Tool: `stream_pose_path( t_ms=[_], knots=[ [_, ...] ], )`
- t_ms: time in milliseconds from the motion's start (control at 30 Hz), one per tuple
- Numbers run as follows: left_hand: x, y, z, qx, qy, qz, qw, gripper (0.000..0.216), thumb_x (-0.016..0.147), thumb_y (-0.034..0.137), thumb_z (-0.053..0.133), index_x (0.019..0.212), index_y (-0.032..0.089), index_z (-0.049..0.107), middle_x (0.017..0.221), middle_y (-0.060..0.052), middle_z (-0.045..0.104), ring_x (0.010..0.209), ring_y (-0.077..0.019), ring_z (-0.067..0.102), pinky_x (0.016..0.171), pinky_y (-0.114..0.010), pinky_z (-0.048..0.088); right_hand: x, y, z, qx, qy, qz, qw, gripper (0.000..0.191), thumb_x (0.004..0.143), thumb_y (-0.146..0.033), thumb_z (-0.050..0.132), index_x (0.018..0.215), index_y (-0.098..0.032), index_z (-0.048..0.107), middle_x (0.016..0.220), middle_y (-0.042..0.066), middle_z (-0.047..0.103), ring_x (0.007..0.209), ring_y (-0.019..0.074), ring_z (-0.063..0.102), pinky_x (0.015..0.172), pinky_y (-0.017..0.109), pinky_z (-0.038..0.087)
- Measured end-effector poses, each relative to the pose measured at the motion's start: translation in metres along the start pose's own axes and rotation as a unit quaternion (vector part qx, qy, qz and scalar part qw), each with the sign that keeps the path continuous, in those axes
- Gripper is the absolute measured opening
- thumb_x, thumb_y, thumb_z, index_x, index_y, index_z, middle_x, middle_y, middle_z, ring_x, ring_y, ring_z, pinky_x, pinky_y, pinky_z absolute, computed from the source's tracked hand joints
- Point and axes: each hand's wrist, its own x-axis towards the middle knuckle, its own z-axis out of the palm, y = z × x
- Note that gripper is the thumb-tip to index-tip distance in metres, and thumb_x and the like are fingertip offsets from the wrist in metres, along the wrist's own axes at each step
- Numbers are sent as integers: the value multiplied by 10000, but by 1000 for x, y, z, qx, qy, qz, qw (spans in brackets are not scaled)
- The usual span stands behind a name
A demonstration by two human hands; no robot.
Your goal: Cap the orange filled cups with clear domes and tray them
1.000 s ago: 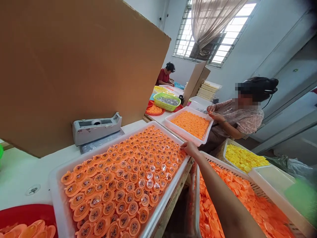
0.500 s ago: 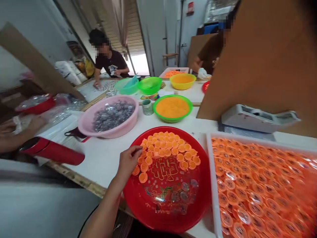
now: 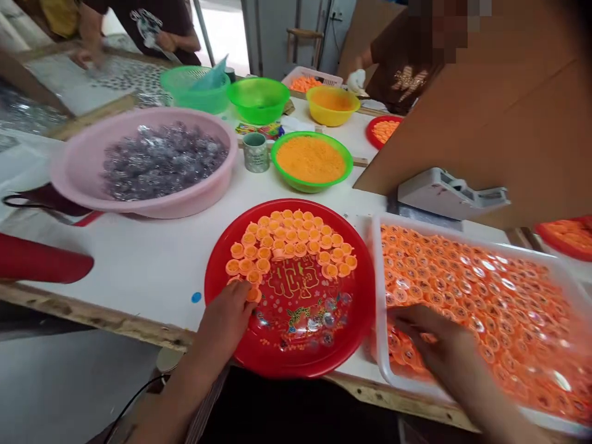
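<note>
My left hand [image 3: 224,324] rests at the lower-left of a red plate [image 3: 289,364], fingers curled down on the orange caps [image 3: 291,240] laid in rows across its upper half; whether that grip pinches a cap, I cannot tell; my right hand [image 3: 439,345] is down among the orange discs [image 3: 472,290] at the near-left corner of a white tray [image 3: 375,320], its grip too blurred to read as spread or pressed together; the plate and tray stand just beside each other at the counter's [image 3: 139,271] near wooden edge, a strip of white counter between them and that edge; the plate's lower half shows red-and-gold print and a few clear discs; left of it, a long stretch of white runs to a red flask [image 3: 37,259], cut off by the frame; beyond lie a pink basin [image 3: 185,203] of clear, silvery pieces [image 3: 161,161], a mug [image 3: 255,152], and a green bowl [image 3: 309,185] of orange granules [image 3: 309,159]; a tape dispenser [image 3: 451,192] sits under a cardboard sheet [image 3: 462,123], which hides part of a co-worker in brown [image 3: 402,68]; a second co-worker in black [image 3: 152,24] is cut off by the top edge; the tray's far-right corner blurs out of sharp view.
</note>
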Motion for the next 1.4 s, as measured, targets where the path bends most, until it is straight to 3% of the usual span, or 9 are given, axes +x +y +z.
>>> stream_pose_path(
  t_ms=[133, 300, 500, 700, 933, 1033, 1167, 1300, 1400],
  knots=[
    [3, -4, 22, -7, 21, 39, 999, 249, 883, 149, 466, 1089, 175, 602, 1099, -110, 650, 1049, -285, 603, 855, -385, 472, 17, -39, 55, -37, -121, -24, 992, 223, 893, -98, 517, 951, -225, 691, 886, 48, 694, 756, 187, 671, 662, 278, 551],
    [10, 1, 39, -38, 31, 69, 996, 256, 867, 111, 506, 1091, 179, 609, 1069, -93, 670, 1013, -256, 628, 851, -369, 499, 17, -49, 103, -131, -141, 19, 981, 380, 808, 6, 545, 1138, -154, 644, 1037, 109, 683, 939, 246, 646, 808, 328, 533],
    [23, 11, 46, -72, 40, 111, 990, 317, 824, 91, 585, 1131, 172, 597, 1114, -114, 652, 1045, -276, 608, 880, -413, 502, 11, -34, 103, -96, -122, 6, 988, 389, 835, -2, 505, 1139, -187, 660, 1034, 83, 699, 957, 246, 627, 848, 352, 530],
    [24, 27, 49, -116, 46, 146, 981, 173, 824, 106, 594, 969, 199, 611, 1019, -60, 653, 981, -229, 613, 873, -374, 505, 14, -29, 101, -57, -89, 39, 994, 408, 789, -3, 532, 1158, -143, 636, 1092, 127, 650, 1019, 282, 597, 891, 407, 519],
    [19, 51, 49, -199, -10, 171, 965, 236, 758, 58, 582, 930, 216, 614, 938, -15, 659, 878, -180, 629, 780, -300, 515, 29, -58, 90, 173, -38, -14, 984, 399, 877, -17, 436, 1119, -254, 647, 943, 46, 615, 832, 170, 608, 733, 277, 515],
    [17, 58, 51, -260, -40, 145, 954, 244, 725, 73, 591, 918, 220, 622, 890, -3, 668, 821, -174, 633, 738, -292, 517, 38, -66, 89, 225, -32, -23, 974, 432, 864, 3, 439, 1115, -271, 660, 931, 31, 617, 846, 162, 601, 742, 269, 504],
    [14, 60, 53, -335, -63, 84, 936, 412, 714, 129, 634, 1109, 232, 579, 976, -24, 678, 866, -185, 660, 759, -304, 542, 39, -60, 90, 224, 16, 10, 974, 432, 858, -2, 451, 1120, -266, 669, 967, 44, 626, 887, 174, 599, 769, 287, 502],
    [12, 58, 53, -355, -73, 76, 929, 466, 710, 148, 643, 1158, 241, 560, 999, -31, 681, 883, -192, 667, 767, -314, 551, 35, -56, 94, 232, -15, -4, 973, 394, 869, -28, 452, 1045, -270, 707, 906, 40, 607, 832, 164, 600, 703, 262, 507],
    [10, 56, 53, -342, -68, 71, 934, 459, 706, 162, 660, 1151, 237, 580, 1001, -35, 688, 880, -198, 669, 786, -330, 553, 35, -55, 96, 214, 23, 31, 976, 379, 880, -51, 446, 1116, -249, 668, 943, 53, 616, 856, 173, 608, 742, 283, 517]
  ],
)
